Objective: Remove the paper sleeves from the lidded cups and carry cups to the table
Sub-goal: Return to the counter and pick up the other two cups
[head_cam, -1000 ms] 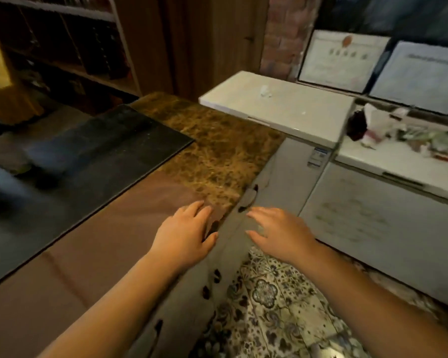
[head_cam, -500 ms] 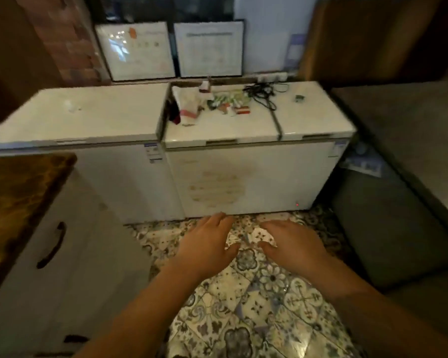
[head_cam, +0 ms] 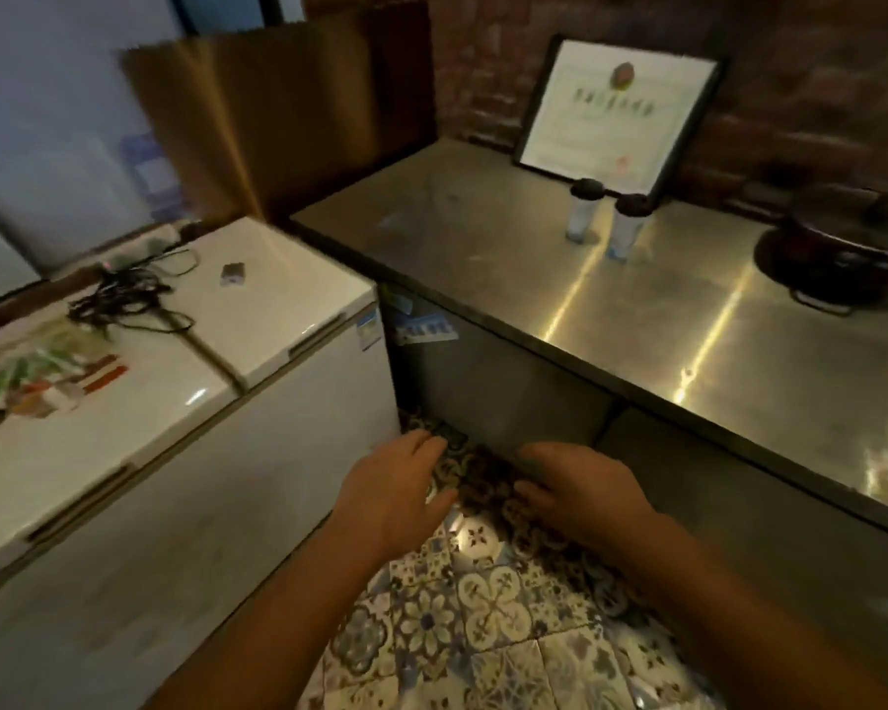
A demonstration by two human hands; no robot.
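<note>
Two tall lidded cups [head_cam: 606, 217] with dark round lids stood side by side far back on the brushed steel counter [head_cam: 636, 320]. Before the counter's front, left hand [head_cam: 390, 491] and right hand [head_cam: 580, 497] hovered flat, fingers relaxed, empty, over patterned tiles [head_cam: 483, 607].

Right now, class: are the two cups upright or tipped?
Upright: both cups stand on the steel counter, dark lids on top.

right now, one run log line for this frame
left hand open | right hand open | cups lidded, on counter | untouched
</note>
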